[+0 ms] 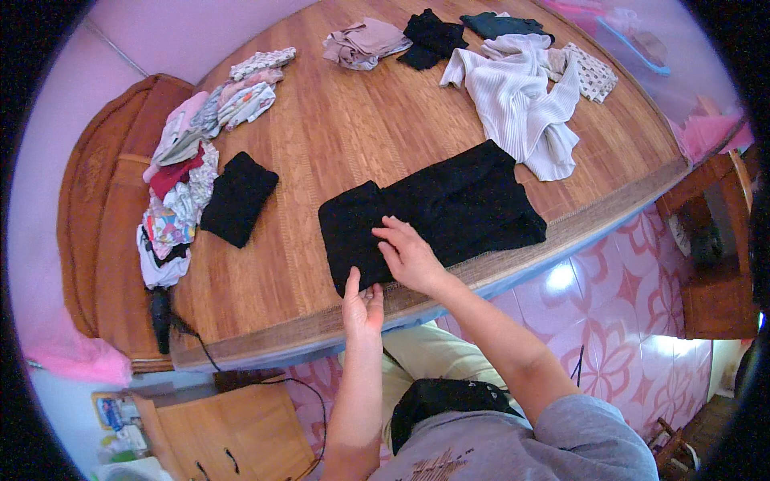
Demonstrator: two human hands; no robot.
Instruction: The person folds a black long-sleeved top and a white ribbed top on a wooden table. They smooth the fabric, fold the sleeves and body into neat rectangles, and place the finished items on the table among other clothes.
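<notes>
A black garment point(451, 204) lies flat before me near the bed's front edge, its left end folded over into a double layer. My right hand point(409, 252) rests palm down on this folded part, fingers spread and holding nothing. At the garment's near left edge is my left hand point(363, 306), thumb over the cloth. Its fingertips are partly hidden at the edge, so a grip on the fabric cannot be made out. To the left sits a black folded garment point(239, 199). A white ribbed garment point(523, 99) lies loosely crumpled beyond the right end.
Folded clothes point(180, 180) line the bed's left side, by a wooden headboard point(102, 222). Along the far side are a beige pile point(364, 43), a black pile point(432, 39) and a dark green garment point(508, 25). A black corded device point(160, 318) lies at the left corner.
</notes>
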